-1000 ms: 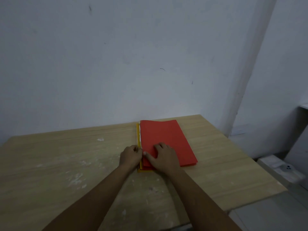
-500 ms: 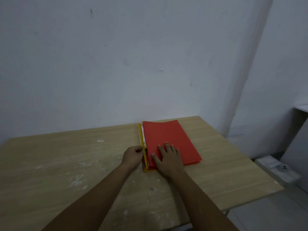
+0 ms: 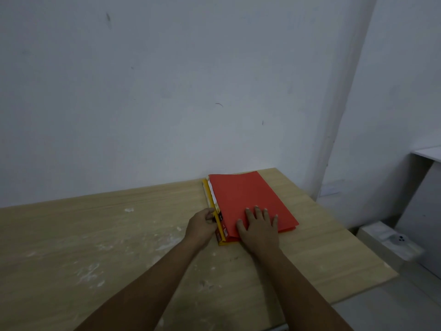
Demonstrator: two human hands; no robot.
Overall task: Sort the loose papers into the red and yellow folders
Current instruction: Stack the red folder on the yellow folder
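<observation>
A red folder (image 3: 245, 197) lies closed on top of a yellow folder (image 3: 208, 194), whose left edge and near corner stick out. White and printed paper edges (image 3: 213, 197) show between the two along the left side. My right hand (image 3: 259, 226) lies flat on the red folder's near end, fingers spread. My left hand (image 3: 201, 225) is curled at the stack's left edge, fingertips pinching the yellow folder's edge.
The stack sits on a light wooden table (image 3: 95, 247) with white dust smears, close to the back wall. The table's right edge drops to a floor where a white box (image 3: 391, 240) stands beside a grey cabinet (image 3: 427, 211).
My right hand has slid from the stack's left edge onto the red cover and flattened. The red folder has shifted right, and more of the yellow edge and papers shows.
</observation>
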